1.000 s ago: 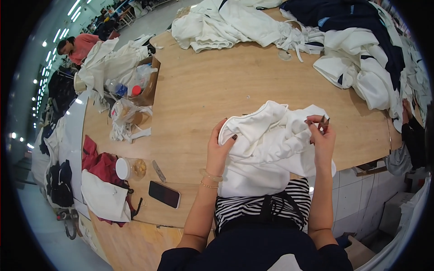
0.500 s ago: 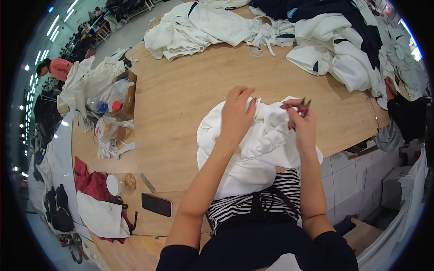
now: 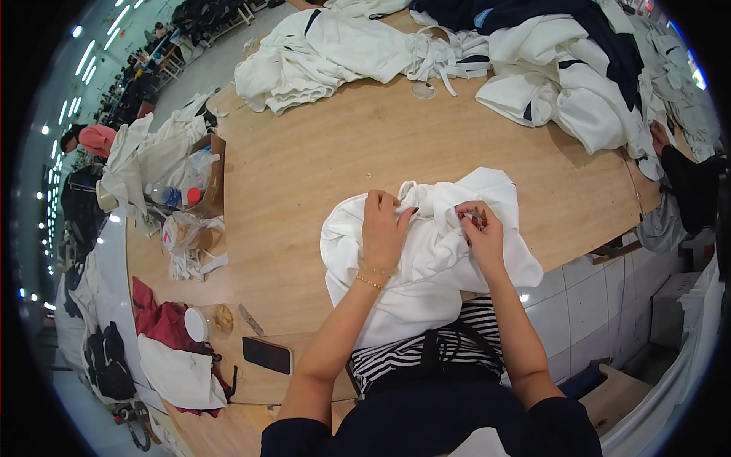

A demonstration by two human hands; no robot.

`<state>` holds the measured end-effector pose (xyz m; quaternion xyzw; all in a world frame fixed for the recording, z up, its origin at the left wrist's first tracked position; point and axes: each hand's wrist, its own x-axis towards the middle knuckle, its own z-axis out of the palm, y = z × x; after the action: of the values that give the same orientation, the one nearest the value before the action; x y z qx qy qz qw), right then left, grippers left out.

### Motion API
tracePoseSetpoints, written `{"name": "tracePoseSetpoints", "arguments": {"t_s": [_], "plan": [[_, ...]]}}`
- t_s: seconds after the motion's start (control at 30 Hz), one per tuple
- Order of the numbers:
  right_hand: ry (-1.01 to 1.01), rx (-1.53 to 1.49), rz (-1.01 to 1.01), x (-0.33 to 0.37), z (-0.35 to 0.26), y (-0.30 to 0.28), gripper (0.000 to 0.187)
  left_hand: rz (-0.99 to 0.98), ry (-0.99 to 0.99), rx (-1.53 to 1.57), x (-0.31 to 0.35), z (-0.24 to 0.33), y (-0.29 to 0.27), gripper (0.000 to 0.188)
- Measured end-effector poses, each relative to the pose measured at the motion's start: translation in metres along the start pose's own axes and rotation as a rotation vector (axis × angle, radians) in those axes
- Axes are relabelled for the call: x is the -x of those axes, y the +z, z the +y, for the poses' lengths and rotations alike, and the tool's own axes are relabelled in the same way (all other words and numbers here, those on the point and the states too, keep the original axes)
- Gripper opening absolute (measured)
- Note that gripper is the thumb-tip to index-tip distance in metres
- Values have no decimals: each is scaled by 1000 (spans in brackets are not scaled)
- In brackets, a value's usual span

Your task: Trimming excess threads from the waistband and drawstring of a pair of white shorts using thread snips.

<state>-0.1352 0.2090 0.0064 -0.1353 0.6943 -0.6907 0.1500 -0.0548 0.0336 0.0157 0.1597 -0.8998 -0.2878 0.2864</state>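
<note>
A white garment (image 3: 434,266) lies bunched on the near edge of the table and hangs over onto my lap. My left hand (image 3: 383,238) rests on its left part, thumb and fingers closed on a fold of the cloth. Opposite it, my right hand (image 3: 487,242) has its fingers bent around what look like small thread snips (image 3: 479,215), whose pointed tips show above the fingers. Its fingertips also touch the gathered fabric. A narrow white loop of cloth (image 3: 408,187) stands up between the hands.
White garments (image 3: 327,57) and a navy one (image 3: 563,19) are heaped along the far side. At left stand a cardboard box (image 3: 217,175) and a plastic jar (image 3: 199,324); a phone (image 3: 266,355) and a blade (image 3: 251,318) lie nearby. Another person's arm (image 3: 681,175) reaches in at right.
Both hands have come down nearer to me onto the garment. The snips' tips stick up less from my right hand, and the garment's far right part is spread out more.
</note>
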Motion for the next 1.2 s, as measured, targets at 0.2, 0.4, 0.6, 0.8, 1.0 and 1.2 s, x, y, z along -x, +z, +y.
{"name": "tracePoseSetpoints", "arguments": {"t_s": [0.2, 0.4, 0.6, 0.8, 1.0, 1.2], "plan": [[10, 1, 4, 2, 7, 2, 11, 41, -229, 115, 8, -3, 1, 23], [33, 28, -32, 0, -3, -2, 14, 17, -132, -103, 6, 3, 3, 9], [-24, 63, -76, -11, -39, 0, 14, 83, -80, -172, 10, -9, 1, 5], [-145, 307, -30, -20, -62, -14, 20, 261, -420, 393, -7, -30, -33, 14], [-27, 199, 248, -27, -39, -94, 16, 298, -390, -112, 3, -141, -124, 25], [107, 207, 246, -5, -38, -113, 15, 287, -521, 68, 70, -148, -137, 29]]}}
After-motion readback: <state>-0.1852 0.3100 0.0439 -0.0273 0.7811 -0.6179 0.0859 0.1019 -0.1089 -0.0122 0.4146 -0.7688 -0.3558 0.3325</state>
